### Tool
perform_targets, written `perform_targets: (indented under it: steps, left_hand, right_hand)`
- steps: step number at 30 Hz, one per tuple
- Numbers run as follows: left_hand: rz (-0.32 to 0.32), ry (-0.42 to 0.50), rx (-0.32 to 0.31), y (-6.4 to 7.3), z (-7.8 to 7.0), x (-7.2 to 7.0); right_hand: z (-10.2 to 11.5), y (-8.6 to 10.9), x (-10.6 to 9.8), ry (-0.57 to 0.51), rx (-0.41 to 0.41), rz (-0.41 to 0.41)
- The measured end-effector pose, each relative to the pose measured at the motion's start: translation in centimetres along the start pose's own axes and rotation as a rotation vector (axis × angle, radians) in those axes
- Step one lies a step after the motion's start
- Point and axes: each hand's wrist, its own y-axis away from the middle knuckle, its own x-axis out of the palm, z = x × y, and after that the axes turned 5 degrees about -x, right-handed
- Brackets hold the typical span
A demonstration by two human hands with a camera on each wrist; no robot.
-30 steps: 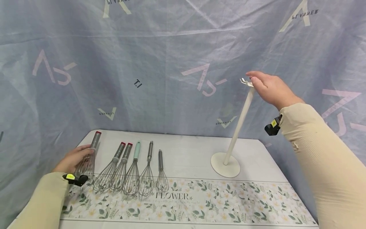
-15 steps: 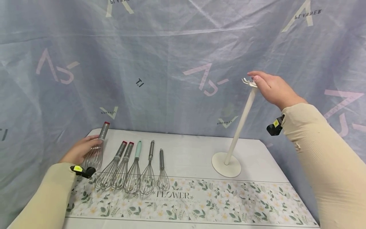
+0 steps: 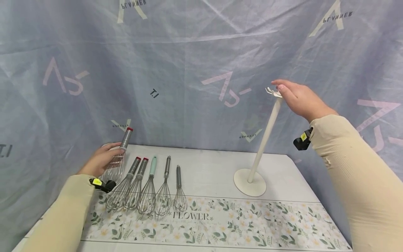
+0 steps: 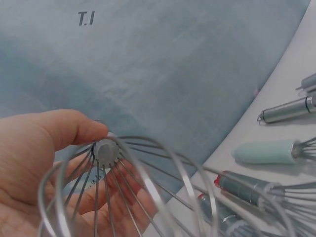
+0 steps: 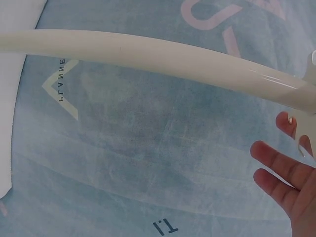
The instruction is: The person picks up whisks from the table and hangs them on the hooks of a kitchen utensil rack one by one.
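Note:
My left hand (image 3: 100, 159) grips a whisk (image 3: 126, 139) around the top of its wires, just below the handle. Its steel handle with a red end points up and tilts right. In the left wrist view, the thumb and fingers close about the wire hub (image 4: 105, 152). At the right, my right hand (image 3: 303, 99) rests on top of a cream stand (image 3: 266, 136) with hooks at its head. Its fingers (image 5: 276, 160) are loosely extended past the pole in the right wrist view. The palm's contact with the stand's head is hidden.
Several whisks lie side by side at the left: two with red-ended handles (image 3: 140, 168), one with a mint handle (image 3: 153, 166), and plain steel ones (image 3: 178, 176). A floral strip (image 3: 267, 224) runs along the white table (image 3: 207, 171). A printed grey-blue cloth (image 3: 176, 115) hangs behind.
My left hand has carried the whisk up and to the right, toward the row of whisks. My right hand has stayed on the stand's head.

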Motion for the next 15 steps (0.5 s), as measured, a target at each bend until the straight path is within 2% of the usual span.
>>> perform_targets:
  steps: [9, 15]
  left_hand:
    - [-0.021, -0.021, 0.019, 0.0, -0.6, 0.8]
    - [-0.02, -0.01, 0.022, -0.9, -1.1, 1.9]
  right_hand:
    - [-0.4, -0.8, 1.5, -0.021, -0.025, 0.022]
    - [-1.1, -0.5, 1.6, -0.05, -0.071, 0.028]
